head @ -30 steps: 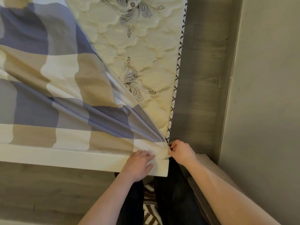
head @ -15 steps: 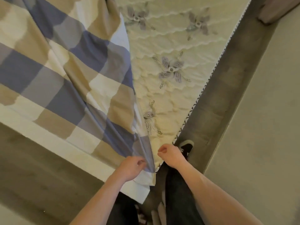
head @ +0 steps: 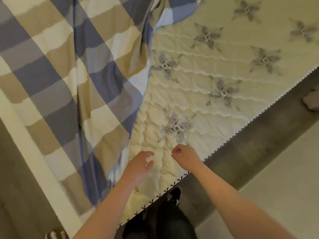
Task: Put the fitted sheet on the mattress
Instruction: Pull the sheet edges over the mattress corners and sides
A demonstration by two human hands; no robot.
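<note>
The fitted sheet (head: 69, 75) covered only the left part of the mattress (head: 215, 49); the left hand (head: 139, 167) hung spread, the right hand (head: 185, 157) curled on nothing; unheld, it might, I thought, slide off the edge

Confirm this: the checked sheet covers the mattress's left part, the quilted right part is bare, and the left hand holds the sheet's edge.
Wrong on the hand: the left hand holds nothing. The head view shows its fingers spread over bare mattress, beside the sheet edge. The rest stands: checked sheet over the left part, quilted right part bare.
</note>
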